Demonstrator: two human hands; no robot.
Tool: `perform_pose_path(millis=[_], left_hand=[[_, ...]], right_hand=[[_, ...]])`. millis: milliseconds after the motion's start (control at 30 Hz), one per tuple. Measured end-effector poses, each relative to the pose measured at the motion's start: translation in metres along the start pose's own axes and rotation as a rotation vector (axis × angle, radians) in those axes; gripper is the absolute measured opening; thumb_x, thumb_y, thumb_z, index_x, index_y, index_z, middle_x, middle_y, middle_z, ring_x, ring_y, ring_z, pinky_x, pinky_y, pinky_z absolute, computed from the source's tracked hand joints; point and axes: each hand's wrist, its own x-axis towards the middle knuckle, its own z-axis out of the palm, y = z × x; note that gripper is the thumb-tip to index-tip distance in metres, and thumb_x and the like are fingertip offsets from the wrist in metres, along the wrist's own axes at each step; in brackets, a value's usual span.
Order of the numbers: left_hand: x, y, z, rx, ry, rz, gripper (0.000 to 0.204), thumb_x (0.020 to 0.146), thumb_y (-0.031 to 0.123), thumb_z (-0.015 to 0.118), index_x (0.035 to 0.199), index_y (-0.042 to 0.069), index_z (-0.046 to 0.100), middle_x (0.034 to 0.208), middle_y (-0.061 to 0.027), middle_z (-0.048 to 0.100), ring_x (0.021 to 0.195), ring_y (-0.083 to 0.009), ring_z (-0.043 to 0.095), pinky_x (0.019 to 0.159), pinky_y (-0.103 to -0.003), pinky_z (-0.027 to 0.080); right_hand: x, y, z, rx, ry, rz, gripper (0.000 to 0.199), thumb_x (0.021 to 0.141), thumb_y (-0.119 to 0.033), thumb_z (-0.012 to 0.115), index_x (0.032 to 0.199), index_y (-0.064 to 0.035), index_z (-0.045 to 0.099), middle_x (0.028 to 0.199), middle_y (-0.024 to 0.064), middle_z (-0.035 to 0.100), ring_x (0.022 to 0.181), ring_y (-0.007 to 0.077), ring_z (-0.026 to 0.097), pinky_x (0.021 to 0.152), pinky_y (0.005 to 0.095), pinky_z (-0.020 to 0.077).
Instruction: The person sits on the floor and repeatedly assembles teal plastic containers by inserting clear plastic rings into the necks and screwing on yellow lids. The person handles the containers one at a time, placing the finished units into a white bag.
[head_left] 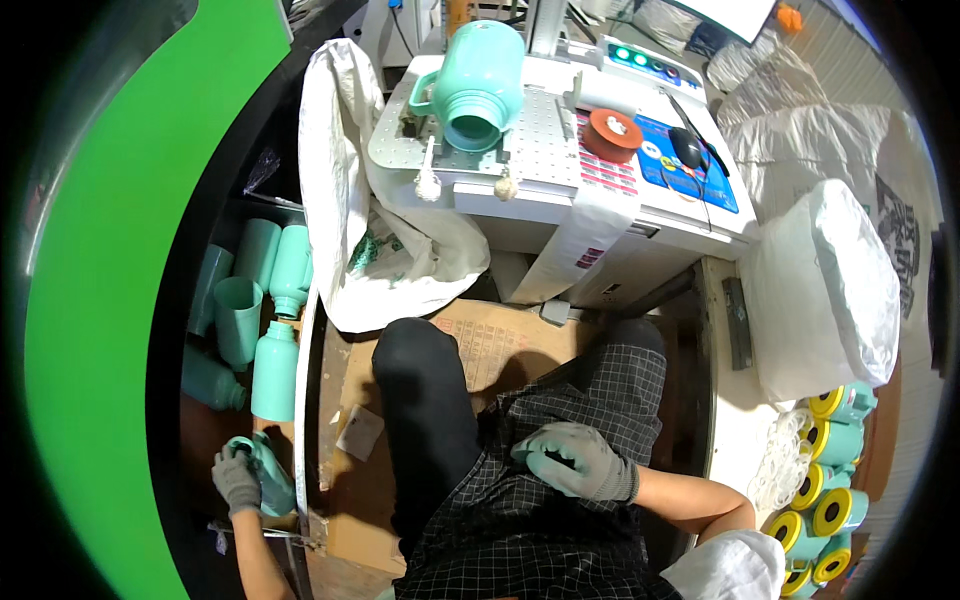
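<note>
My left hand (237, 478), in a grey glove, reaches into the bin at the left. Its fingers are closed at the handle side of a mint-green bottle (273, 482) lying tilted there. My right hand (580, 462), also gloved, rests on my lap with its fingers curled and a dark gap between thumb and fingers. Pale mint colour shows at its palm; I cannot make out whether that is the glove or a held thing. Ahead, a mint-green handled bottle (482, 70) lies on the perforated plate (550, 135) of a white machine, its open mouth toward me.
Several mint-green bottles (274, 375) lie in the left bin. A white sack (345, 200) hangs beside the machine. On the machine sit an orange tape roll (612, 135) and a black mouse (686, 147). At right are a white plastic bag (815, 300), white rings (782, 460) and yellow-rimmed mint containers (840, 511).
</note>
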Motion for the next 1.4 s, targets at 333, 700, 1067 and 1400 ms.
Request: perform_pose_path(millis=[333, 700, 1067, 1400], left_hand=[[-0.079, 0.283, -0.259, -0.675, 0.766, 0.961, 0.029, 0.078, 0.014, 0.082, 0.106, 0.019, 0.076, 0.098, -0.0029, 0.058, 0.074, -0.0276, 0.057, 0.058, -0.046, 0.043], [-0.109, 0.390, -0.194, -1.158, 0.633, 1.522, 0.056, 0.079, 0.040, 0.088, 0.127, 0.018, 0.067, 0.137, -0.0085, 0.060, 0.126, -0.0295, 0.060, 0.098, -0.047, 0.052], [-0.074, 0.442, -0.240, -0.874, 0.174, 1.489, 0.114, 0.069, 0.043, 0.089, 0.161, 0.005, 0.034, 0.121, -0.0103, 0.066, 0.121, -0.0310, 0.059, 0.106, -0.055, 0.042], [-0.128, 0.471, -0.244, -0.609, 0.065, 1.527, 0.098, 0.079, 0.047, 0.084, 0.159, 0.010, 0.040, 0.118, -0.0132, 0.066, 0.115, -0.0266, 0.061, 0.113, -0.046, 0.035]], right_hand=[[0.026, -0.045, -0.017, -0.090, 0.409, -0.233, 0.080, 0.091, -0.022, 0.063, 0.162, 0.0000, 0.034, 0.166, 0.0252, 0.033, 0.155, 0.0404, 0.030, 0.128, 0.0485, 0.0200], [-0.075, 0.002, 0.021, 0.339, 0.658, 0.363, 0.048, 0.105, -0.021, 0.061, 0.149, -0.0023, 0.055, 0.142, 0.0202, 0.061, 0.132, 0.0293, 0.059, 0.112, 0.0379, 0.0455], [-0.066, -0.063, -0.015, -0.676, 0.403, 0.227, 0.031, 0.081, -0.004, 0.070, 0.111, -0.0003, 0.067, 0.100, 0.0205, 0.071, 0.084, 0.0396, 0.069, 0.074, 0.0433, 0.0553], [-0.116, -0.032, -0.039, -0.776, 0.141, 0.293, 0.031, 0.076, -0.011, 0.075, 0.104, -0.0020, 0.066, 0.088, 0.0185, 0.063, 0.082, 0.0431, 0.062, 0.074, 0.0506, 0.0477]])
